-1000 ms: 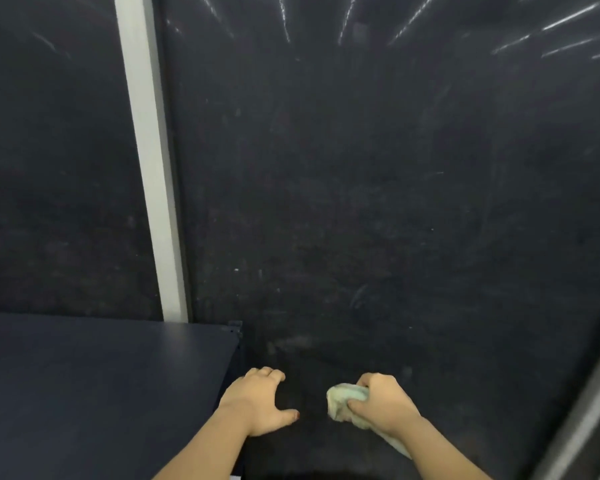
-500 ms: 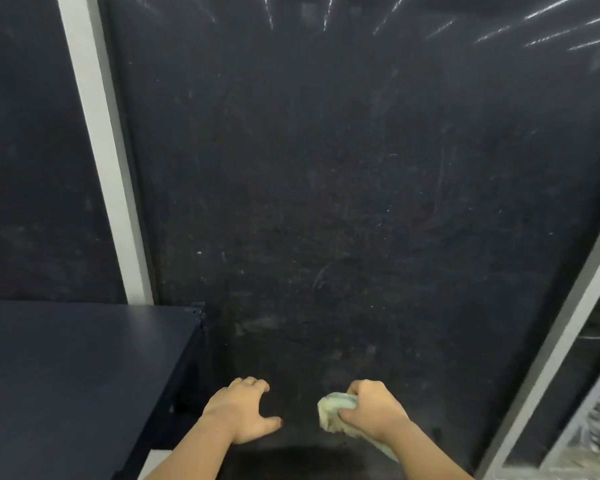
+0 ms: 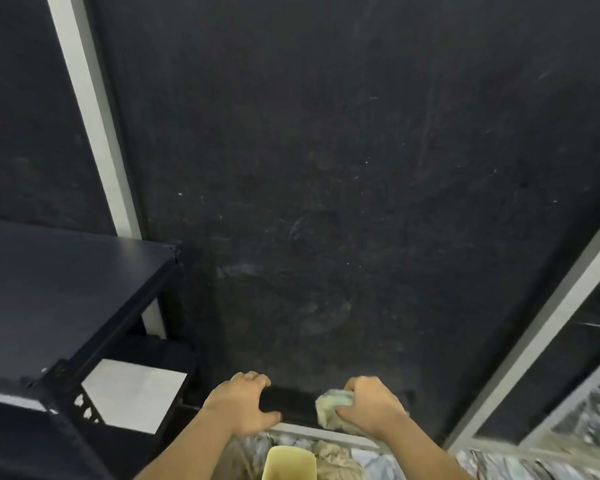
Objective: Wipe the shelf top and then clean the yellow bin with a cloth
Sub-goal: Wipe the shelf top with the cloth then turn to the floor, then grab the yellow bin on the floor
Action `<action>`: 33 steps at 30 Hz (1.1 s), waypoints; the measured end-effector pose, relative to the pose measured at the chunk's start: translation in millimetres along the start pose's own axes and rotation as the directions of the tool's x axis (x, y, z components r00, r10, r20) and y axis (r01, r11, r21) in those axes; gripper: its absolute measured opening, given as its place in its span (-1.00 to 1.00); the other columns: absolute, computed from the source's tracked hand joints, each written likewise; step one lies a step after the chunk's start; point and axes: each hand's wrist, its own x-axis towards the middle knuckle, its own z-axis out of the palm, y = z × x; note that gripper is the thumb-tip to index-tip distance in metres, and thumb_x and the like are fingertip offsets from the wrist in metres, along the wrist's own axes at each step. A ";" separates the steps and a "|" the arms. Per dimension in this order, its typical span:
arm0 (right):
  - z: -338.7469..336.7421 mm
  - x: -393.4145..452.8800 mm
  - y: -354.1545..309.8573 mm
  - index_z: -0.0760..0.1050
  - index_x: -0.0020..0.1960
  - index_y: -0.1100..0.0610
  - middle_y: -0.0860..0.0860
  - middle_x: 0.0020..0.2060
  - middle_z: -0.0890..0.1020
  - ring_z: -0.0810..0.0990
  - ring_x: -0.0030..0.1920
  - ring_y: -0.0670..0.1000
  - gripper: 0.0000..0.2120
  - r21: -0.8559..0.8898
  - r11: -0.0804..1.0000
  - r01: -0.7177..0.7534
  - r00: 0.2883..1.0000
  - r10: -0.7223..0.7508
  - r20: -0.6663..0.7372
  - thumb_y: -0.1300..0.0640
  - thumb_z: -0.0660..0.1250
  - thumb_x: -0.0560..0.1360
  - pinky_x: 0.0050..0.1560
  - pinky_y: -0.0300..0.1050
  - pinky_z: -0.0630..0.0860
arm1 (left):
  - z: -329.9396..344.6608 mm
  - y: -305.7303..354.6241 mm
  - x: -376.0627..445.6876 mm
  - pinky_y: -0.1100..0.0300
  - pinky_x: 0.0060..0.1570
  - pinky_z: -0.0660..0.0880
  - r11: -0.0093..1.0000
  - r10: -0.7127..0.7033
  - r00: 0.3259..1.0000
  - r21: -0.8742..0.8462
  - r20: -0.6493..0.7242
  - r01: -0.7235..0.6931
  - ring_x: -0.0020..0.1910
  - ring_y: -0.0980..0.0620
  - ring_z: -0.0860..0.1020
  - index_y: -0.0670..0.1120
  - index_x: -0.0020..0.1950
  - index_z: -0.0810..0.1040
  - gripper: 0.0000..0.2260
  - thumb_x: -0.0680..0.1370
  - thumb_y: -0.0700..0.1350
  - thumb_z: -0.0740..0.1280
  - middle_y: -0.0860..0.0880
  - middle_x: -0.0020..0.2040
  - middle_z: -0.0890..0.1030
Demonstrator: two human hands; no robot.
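My right hand grips a crumpled pale green cloth low in the frame, against a black ledge at the foot of the dark wall panel. My left hand is beside it, fingers curled over the ledge's far side and thumb on its near side. The dark blue shelf top lies to the left, apart from both hands. The yellow bin shows only its rim at the bottom edge, below and between my forearms.
A tall scuffed black panel fills the view ahead, framed by white posts left and right. Crumpled paper or fabric lies around the bin. A pale floor patch shows under the shelf's perforated frame.
The view has tipped downward, bringing the ledge, the yellow bin and the clutter into sight. Both hands keep their spacing; my left thumb now wraps the ledge.
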 end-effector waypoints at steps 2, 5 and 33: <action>3.8 0.2 8.4 0.52 -0.06 0.09 0.02 -0.09 0.62 0.60 -0.09 0.07 -0.74 -0.006 1.000 0.003 1.000 -0.003 0.011 0.02 0.26 0.30 -0.15 -0.10 0.51 | 8.7 5.4 1.5 0.11 0.35 0.31 1.000 -0.007 1.000 0.002 0.013 0.007 0.42 0.05 0.28 0.03 0.44 0.25 -0.36 0.42 0.25 0.24 0.07 0.44 0.33; 9.5 3.3 15.4 0.53 -0.02 0.11 0.03 -0.07 0.62 0.60 -0.07 0.07 -0.70 -0.004 1.000 0.008 1.000 -0.008 0.019 -0.02 0.29 0.32 -0.13 -0.10 0.52 | 16.5 9.6 5.1 0.12 0.35 0.30 1.000 -0.012 0.999 0.007 0.032 0.012 0.43 0.05 0.27 0.02 0.44 0.25 -0.38 0.43 0.23 0.24 0.06 0.45 0.33; 288.5 159.8 165.8 0.41 0.17 0.06 0.01 0.10 0.54 0.54 0.15 0.03 -0.59 -0.069 0.984 -0.165 0.978 0.172 0.115 -0.09 0.27 0.38 -0.03 -0.20 0.40 | 306.1 -78.2 180.7 0.09 0.42 0.20 0.988 0.058 0.975 0.125 0.213 -0.087 0.45 0.04 0.27 0.05 0.43 0.26 -0.36 0.42 0.28 0.24 0.06 0.46 0.33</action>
